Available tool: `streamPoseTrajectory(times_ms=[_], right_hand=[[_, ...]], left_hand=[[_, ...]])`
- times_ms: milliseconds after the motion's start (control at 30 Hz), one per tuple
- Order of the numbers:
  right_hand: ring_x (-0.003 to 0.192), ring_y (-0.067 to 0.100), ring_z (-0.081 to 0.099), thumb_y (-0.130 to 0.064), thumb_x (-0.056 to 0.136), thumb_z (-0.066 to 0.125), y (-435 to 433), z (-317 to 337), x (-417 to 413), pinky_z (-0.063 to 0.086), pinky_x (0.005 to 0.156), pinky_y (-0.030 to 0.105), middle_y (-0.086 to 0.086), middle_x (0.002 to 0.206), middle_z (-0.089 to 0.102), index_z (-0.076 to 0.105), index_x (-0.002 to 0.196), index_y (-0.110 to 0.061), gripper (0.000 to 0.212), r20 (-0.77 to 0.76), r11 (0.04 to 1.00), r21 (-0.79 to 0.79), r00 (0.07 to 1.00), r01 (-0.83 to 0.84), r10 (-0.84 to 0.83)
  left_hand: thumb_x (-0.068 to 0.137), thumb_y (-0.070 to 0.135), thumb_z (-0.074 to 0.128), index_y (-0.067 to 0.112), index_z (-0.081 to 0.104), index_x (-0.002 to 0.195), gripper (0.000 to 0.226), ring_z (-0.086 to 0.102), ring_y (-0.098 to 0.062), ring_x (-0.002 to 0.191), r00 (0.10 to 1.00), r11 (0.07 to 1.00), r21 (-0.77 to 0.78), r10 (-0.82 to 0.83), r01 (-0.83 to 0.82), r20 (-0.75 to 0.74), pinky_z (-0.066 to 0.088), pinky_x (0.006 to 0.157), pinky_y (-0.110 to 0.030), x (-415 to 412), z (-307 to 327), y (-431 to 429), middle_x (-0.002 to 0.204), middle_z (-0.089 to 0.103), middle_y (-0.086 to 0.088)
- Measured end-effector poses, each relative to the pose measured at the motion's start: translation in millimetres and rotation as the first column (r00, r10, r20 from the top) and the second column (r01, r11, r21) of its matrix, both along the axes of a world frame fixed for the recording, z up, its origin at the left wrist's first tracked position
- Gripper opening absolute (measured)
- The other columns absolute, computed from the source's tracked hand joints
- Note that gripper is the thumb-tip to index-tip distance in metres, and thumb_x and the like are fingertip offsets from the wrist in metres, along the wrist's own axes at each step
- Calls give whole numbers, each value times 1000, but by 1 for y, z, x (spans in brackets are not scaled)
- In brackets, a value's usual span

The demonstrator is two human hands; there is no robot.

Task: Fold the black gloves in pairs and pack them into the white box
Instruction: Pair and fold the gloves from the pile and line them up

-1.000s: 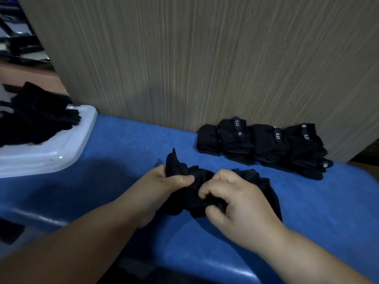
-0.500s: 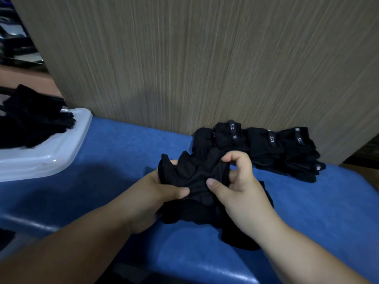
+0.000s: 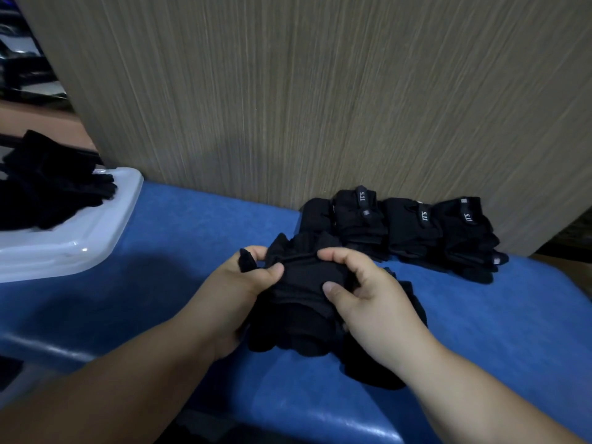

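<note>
- black gloves (image 3: 304,296), the pair being worked on, sit bunched between both hands near the front edge of the blue bench (image 3: 179,251), with their lower end resting on it.
- left hand (image 3: 237,293) grips the bundle's left side, thumb pressed on top, and a glove fingertip pokes out between its fingers.
- right hand (image 3: 374,302) pinches the right side, thumb and curled fingers clamped on the cloth.
- the bundle's long axis runs roughly away from the person, so one hand flanks each side of it.
- folded pairs (image 3: 413,229) lie in a row along the back edge against the wood-grain panel (image 3: 320,91), just beyond the right hand.
- white box (image 3: 96,232) stands at the bench's left edge, well apart from the bundle, and holds a heap of loose gloves (image 3: 54,187).
- by my reckoning the fold isn't finished, and any trip to the box goes leftward, where the left hand is nearer.
</note>
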State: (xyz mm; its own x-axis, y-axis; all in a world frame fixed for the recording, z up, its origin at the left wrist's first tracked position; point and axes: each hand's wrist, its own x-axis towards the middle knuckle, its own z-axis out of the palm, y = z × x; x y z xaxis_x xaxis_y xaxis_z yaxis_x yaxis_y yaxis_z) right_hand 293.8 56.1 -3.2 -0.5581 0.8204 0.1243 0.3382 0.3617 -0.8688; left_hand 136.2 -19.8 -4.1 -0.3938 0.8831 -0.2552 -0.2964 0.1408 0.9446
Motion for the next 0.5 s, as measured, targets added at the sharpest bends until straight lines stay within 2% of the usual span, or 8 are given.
streamPoseTrajectory(times_ms=[33, 100, 167, 233, 267, 333, 433, 500], right_hand=[[61, -8, 51, -16, 90, 62, 0, 1, 1, 47, 74, 18, -15, 88, 58, 58, 110, -45, 35, 75, 999, 35, 997, -6, 3], [70, -4, 49, -22, 90, 63, 0, 1, 3, 48, 85, 21, -14, 107, 54, 54, 123, -41, 39, 215, 996, 92, 977, -21, 1], [81, 0, 49, -28, 88, 66, -1, 2, 4, 41, 86, 11, -15, 120, 45, 50, 129, -38, 45, 300, 988, 150, 954, -35, -12], [85, 1, 50, -33, 86, 67, -1, 2, 5, 39, 84, 9, -17, 122, 37, 50, 130, -37, 48, 345, 964, 261, 937, -44, -50], [90, 2, 52, -36, 85, 68, -2, 2, 6, 39, 84, 11, -16, 125, 34, 50, 130, -38, 48, 364, 944, 326, 928, -47, -80], [106, 8, 51, -37, 84, 68, -4, 1, 6, 37, 87, 14, -11, 133, 31, 52, 128, -36, 47, 387, 893, 447, 912, -55, -137], [116, 16, 47, -35, 80, 69, -7, -2, 2, 31, 97, 19, -3, 128, 47, 63, 119, -24, 41, 360, 834, 540, 927, -117, -103], [119, 15, 47, -35, 82, 63, -11, -1, -2, 24, 101, 15, -4, 123, 55, 64, 120, -21, 40, 413, 824, 529, 910, -203, -41]], left_hand=[[91, 11, 60, 14, 62, 103, 13, 70, -25, 79, 999, 1000, -21, 11, -12, -39, 57, 69, -36, -1, -1, 0, 89, 73, -11], [86, 16, 68, 25, 61, 101, 18, 70, -24, 83, 966, 996, -75, 33, -54, -256, 58, 75, -39, -5, -6, 1, 92, 72, -7], [81, 24, 72, 35, 56, 100, 27, 66, -12, 81, 834, 986, -136, 1, -91, -551, 53, 71, -26, -8, -9, 1, 90, 67, 6], [79, 29, 73, 38, 48, 106, 37, 60, -3, 81, 689, 983, -158, -53, -91, -723, 45, 67, -16, -9, -11, 0, 92, 62, 12], [78, 30, 73, 39, 45, 109, 42, 59, -1, 81, 645, 984, -160, -74, -75, -761, 43, 66, -15, -9, -14, 0, 92, 61, 12], [78, 28, 73, 39, 42, 116, 50, 59, 1, 81, 614, 987, -157, -98, -42, -783, 44, 67, -14, -9, -19, 0, 92, 62, 13], [79, 20, 73, 35, 42, 121, 54, 60, 4, 77, 662, 993, -117, -67, -31, -746, 46, 65, -11, -10, -23, 3, 90, 63, 13], [80, 17, 73, 32, 43, 121, 53, 60, 5, 75, 708, 994, -105, -56, -25, -704, 45, 62, -8, -8, -24, 6, 90, 63, 11]])
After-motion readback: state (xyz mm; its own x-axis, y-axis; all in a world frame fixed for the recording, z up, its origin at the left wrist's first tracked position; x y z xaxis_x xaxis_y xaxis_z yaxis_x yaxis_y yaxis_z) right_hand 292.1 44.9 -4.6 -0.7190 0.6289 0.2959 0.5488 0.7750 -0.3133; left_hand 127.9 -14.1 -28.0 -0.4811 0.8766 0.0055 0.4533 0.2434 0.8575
